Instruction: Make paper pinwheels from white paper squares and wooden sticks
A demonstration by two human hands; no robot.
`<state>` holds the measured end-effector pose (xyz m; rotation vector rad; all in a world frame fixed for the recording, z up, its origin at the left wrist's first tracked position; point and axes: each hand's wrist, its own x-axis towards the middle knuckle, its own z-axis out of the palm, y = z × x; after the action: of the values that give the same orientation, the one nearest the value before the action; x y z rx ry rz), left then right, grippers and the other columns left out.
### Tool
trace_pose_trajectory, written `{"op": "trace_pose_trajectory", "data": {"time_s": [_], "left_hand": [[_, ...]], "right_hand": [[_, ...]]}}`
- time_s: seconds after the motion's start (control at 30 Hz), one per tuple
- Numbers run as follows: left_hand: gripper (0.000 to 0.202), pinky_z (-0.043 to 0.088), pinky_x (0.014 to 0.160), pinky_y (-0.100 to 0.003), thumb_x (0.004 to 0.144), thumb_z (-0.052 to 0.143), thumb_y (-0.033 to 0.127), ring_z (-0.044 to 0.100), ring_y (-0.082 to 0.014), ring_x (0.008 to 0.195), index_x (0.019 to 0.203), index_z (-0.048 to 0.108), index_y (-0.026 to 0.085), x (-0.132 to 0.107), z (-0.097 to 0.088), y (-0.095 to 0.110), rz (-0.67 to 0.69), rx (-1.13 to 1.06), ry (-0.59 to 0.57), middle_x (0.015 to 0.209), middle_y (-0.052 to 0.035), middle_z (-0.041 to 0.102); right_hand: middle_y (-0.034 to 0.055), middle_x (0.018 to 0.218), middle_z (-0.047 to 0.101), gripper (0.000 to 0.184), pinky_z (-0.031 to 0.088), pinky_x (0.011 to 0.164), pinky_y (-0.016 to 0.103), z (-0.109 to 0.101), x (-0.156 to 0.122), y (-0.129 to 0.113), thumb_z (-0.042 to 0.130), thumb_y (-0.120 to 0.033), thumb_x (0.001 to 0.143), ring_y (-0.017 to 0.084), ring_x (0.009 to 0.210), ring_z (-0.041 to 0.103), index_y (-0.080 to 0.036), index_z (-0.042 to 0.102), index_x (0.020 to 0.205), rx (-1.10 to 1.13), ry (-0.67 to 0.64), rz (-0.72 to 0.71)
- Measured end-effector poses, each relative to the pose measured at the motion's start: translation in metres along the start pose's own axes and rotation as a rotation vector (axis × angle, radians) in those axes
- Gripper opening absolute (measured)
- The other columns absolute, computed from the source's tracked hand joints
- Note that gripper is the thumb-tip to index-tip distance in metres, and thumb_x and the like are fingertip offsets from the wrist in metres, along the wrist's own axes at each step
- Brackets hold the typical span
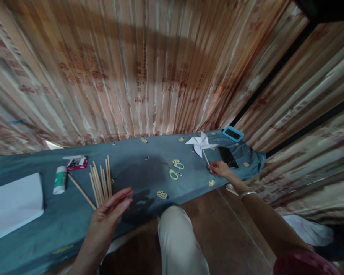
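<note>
My right hand [220, 168] reaches far right and is closed on the wooden stick of a white paper pinwheel [200, 143], which lies on the blue cloth [137, 160]. My left hand [110, 214] hovers open, fingers stretched out together, just right of a bundle of wooden sticks [101, 182] lying on the cloth. It holds nothing. Scissors with pale green handles [173, 168] lie between the two hands.
A glue stick [60, 180], a small red box [76, 162] and a white sheet of paper [13, 204] lie at the left. A dark phone [228, 156] and a blue-cased device [232, 133] sit at the right end. Striped curtains hang behind. My knee [174, 233] is below.
</note>
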<state>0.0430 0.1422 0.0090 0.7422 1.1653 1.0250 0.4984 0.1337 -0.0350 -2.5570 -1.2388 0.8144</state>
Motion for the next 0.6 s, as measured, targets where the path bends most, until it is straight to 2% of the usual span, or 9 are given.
{"op": "trace_pose_trajectory", "data": {"time_s": [0.13, 0.33, 0.6], "left_hand": [[0.046, 0.051, 0.067, -0.018, 0.038, 0.091, 0.037, 0.068, -0.0163, 0.083, 0.081, 0.079, 0.024, 0.001, -0.002, -0.001, 0.011, 0.001, -0.015, 0.094, -0.0048, 0.077], [0.044, 0.052, 0.073, -0.02, 0.042, 0.09, 0.036, 0.069, -0.0169, 0.085, 0.082, 0.079, 0.023, 0.0, -0.005, -0.004, 0.031, 0.017, -0.016, 0.095, -0.0052, 0.077], [0.041, 0.053, 0.079, -0.027, 0.047, 0.087, 0.036, 0.07, -0.0214, 0.089, 0.084, 0.078, 0.021, -0.003, -0.004, -0.003, 0.077, 0.059, -0.015, 0.097, -0.0076, 0.077]], "right_hand": [[0.008, 0.118, 0.062, 0.03, 0.055, 0.083, 0.04, -0.011, 0.005, 0.002, 0.057, -0.035, 0.094, 0.02, 0.098, 0.063, -0.017, 0.059, 0.117, -0.087, -0.013, 0.018], [0.0073, 0.115, 0.063, 0.029, 0.056, 0.082, 0.039, -0.017, 0.011, 0.009, 0.057, -0.035, 0.094, 0.019, 0.096, 0.064, -0.017, 0.06, 0.116, -0.214, 0.007, 0.013], [0.0058, 0.101, 0.068, 0.026, 0.055, 0.081, 0.037, -0.021, 0.018, 0.014, 0.056, -0.037, 0.094, 0.018, 0.09, 0.066, -0.015, 0.065, 0.104, -0.415, 0.126, 0.013]]}}
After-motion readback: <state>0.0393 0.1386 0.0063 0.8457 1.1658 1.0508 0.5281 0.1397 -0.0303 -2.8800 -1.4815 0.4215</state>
